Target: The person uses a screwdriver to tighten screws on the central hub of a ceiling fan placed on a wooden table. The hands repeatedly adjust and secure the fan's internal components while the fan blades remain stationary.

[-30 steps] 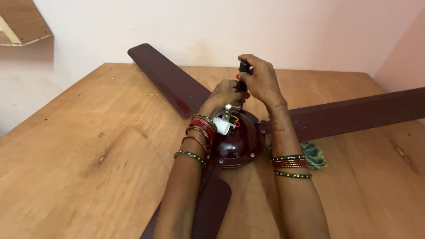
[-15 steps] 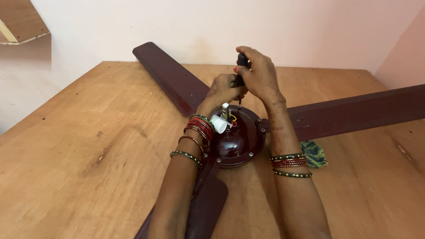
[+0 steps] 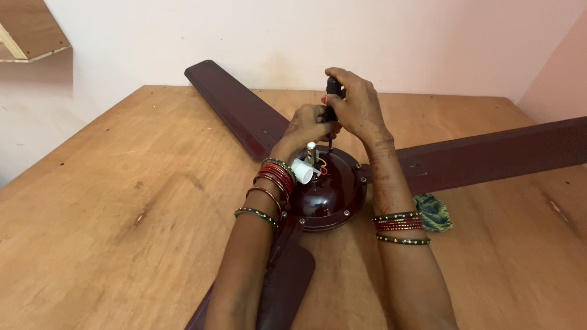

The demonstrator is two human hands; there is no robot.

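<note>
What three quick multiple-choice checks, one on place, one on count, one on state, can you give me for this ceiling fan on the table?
1. Where does the green cloth lie?
A. On the wall shelf
B. On the wooden table beside the right forearm
C. On top of the motor housing

2. How many fan blades show?
A. Three
B. Two
C. Five

3. What is the right hand doing?
A. Resting flat on the table
B. Lifting a blade
C. Gripping the black screwdriver handle above the motor housing

Answers:
1 B, it lies on the tabletop under the right-side blade's edge.
2 A, three maroon blades spread from the hub.
3 C, fingers wrap the handle, left hand steadying below.
</note>
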